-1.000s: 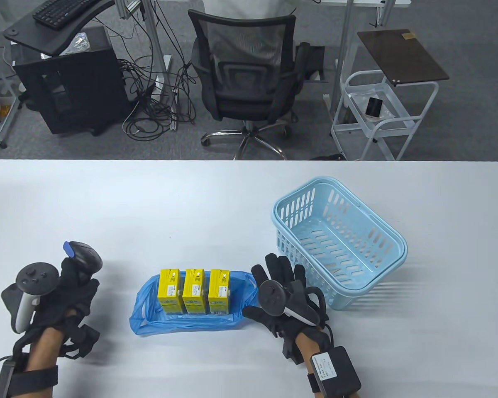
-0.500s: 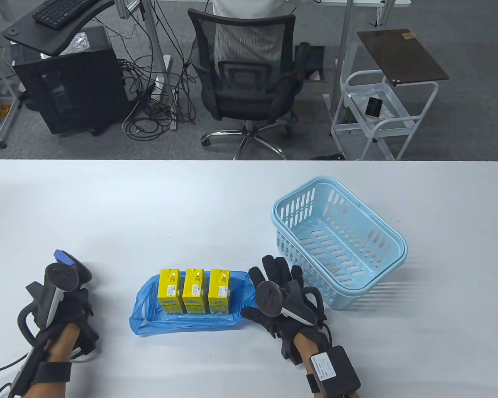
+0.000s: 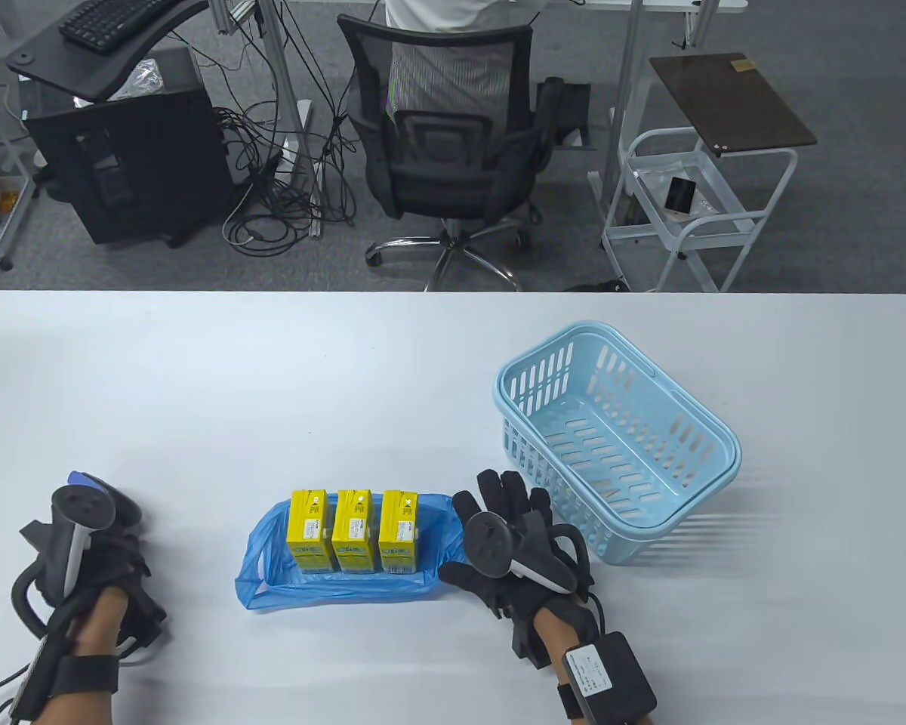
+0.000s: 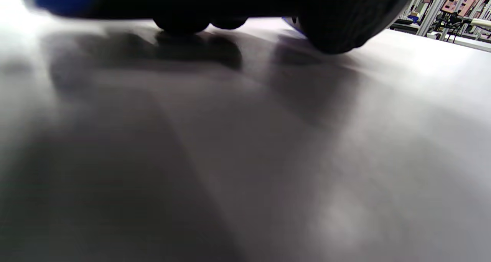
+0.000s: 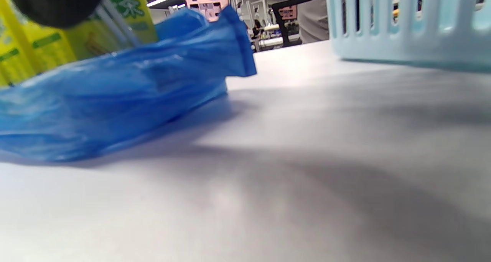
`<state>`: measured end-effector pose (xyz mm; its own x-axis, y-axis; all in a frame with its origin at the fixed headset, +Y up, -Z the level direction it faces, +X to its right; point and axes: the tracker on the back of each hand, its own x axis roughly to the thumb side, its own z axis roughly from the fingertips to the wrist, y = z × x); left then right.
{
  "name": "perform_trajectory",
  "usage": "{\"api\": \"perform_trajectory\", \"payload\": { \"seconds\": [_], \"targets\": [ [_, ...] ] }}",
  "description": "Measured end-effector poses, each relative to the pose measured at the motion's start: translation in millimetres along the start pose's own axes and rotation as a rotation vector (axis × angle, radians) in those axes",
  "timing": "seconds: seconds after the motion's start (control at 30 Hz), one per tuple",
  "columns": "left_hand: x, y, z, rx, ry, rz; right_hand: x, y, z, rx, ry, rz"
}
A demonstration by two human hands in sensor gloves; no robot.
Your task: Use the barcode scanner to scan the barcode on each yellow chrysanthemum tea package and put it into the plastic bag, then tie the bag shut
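3 tea packs [image 3: 354,530] upright in blue bag [image 3: 272,583], mid table [image 3: 347,377]. L hand [image 3: 109,563] gripping scanner [image 3: 94,491]; R hand [image 3: 510,540] spread flat btwn bag & basket [image 3: 619,438].

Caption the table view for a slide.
Three tea packages stand in the open bag, basket empty.

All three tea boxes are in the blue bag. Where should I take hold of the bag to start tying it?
Judging by the table view, take the blue bag by its loose rim at both short ends: the crumpled flap by the right hand, and the far-left edge. The yellow boxes stand mid-bag, so come from the sides.
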<state>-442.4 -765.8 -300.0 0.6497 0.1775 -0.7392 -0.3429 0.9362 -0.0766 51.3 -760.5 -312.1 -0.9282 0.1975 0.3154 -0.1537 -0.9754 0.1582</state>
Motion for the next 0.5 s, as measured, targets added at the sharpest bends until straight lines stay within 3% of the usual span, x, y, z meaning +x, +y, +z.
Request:
{"api": "perform_trajectory", "payload": {
  "seconds": [0.17, 0.3, 0.4, 0.5],
  "targets": [
    [8, 14, 16, -0.029, -0.042, 0.069, -2, 0, 0, 0.015, 0.011, -0.004],
    [17, 32, 42, 0.058, -0.174, 0.096, -2, 0, 1, 0.012, 0.017, -0.006],
    [29, 40, 62, 0.057, -0.427, 0.181, -3, 0, 0, 0.003, 0.019, -0.01],
    [47, 40, 88, 0.169, -0.686, 0.167, -2, -2, 1, -0.023, 0.018, -0.013]
  ]
}}
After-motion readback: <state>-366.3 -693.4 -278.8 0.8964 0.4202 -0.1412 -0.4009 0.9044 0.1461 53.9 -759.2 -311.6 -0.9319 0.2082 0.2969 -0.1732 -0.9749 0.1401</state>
